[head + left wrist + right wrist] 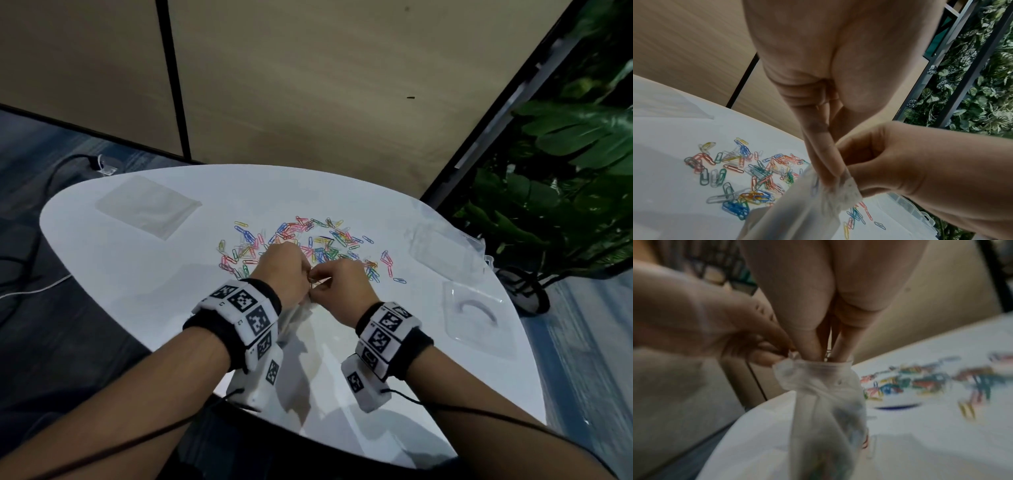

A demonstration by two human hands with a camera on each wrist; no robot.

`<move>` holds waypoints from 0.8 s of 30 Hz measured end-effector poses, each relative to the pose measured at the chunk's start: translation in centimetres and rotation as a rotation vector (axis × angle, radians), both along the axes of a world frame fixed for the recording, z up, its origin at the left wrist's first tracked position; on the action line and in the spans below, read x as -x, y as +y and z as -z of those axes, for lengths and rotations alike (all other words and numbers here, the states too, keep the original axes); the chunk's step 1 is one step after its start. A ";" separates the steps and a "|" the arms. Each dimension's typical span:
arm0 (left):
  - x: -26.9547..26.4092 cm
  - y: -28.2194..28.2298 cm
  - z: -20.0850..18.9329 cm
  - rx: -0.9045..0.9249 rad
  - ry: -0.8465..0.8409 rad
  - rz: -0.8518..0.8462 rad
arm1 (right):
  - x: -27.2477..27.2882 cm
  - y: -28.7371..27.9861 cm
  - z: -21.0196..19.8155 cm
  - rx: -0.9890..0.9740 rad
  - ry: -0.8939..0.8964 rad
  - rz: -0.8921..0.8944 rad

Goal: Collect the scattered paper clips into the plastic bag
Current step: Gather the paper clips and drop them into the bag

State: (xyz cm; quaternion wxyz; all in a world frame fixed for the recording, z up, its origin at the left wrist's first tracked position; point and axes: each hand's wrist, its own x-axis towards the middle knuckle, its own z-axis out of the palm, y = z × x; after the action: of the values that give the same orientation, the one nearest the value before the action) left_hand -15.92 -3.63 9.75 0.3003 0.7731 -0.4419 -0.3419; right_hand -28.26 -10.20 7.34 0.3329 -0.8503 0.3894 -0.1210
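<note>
- Plastic bag (pixel 824 402): held upright above the near edge of the white table (pixel 137 291), between the two hands, its neck gathered and its body hanging down. Coloured shapes show faintly through its lower part, so it appears to hold some clips already; the count cannot be told.
- Left hand (pixel 286 270): pinches the crumpled rim of the bag's mouth, fingers curled on the film.
- Right hand (pixel 342 287): fingers bunched and pointing down into the bag's mouth, with what looks like a clip or two between them; the right wrist view is too blurred to confirm.
- Paper clips (pixel 308 243): a wide multicoloured scatter lies on the table just beyond the hands. Judgement: task at an early stage, most clips uncollected.
- Further off: a flat clear bag (pixel 147 205) at far left, clear plastic packaging (pixel 442 253) at right.
</note>
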 end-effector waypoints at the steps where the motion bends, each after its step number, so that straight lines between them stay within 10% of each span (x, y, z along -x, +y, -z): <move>1: -0.1 0.0 -0.1 0.000 -0.005 -0.002 | -0.3 -0.1 -0.1 0.070 0.036 -0.035; 12: -0.8 0.3 0.3 0.014 0.040 -0.020 | -0.1 -3.9 -0.4 -0.085 0.302 -0.458; 19: -1.3 0.7 0.2 0.015 0.031 -0.034 | 2.9 -8.6 -0.4 -0.560 -0.161 0.077; 24: -1.5 0.9 -0.1 0.006 0.000 -0.023 | 8.3 -14.5 6.1 -0.088 0.631 0.307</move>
State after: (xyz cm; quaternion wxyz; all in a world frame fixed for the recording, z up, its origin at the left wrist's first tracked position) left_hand -14.38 -2.70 9.82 0.3065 0.7774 -0.4338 -0.3370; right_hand -36.52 -24.75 1.23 0.2104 -0.7623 0.6010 0.1157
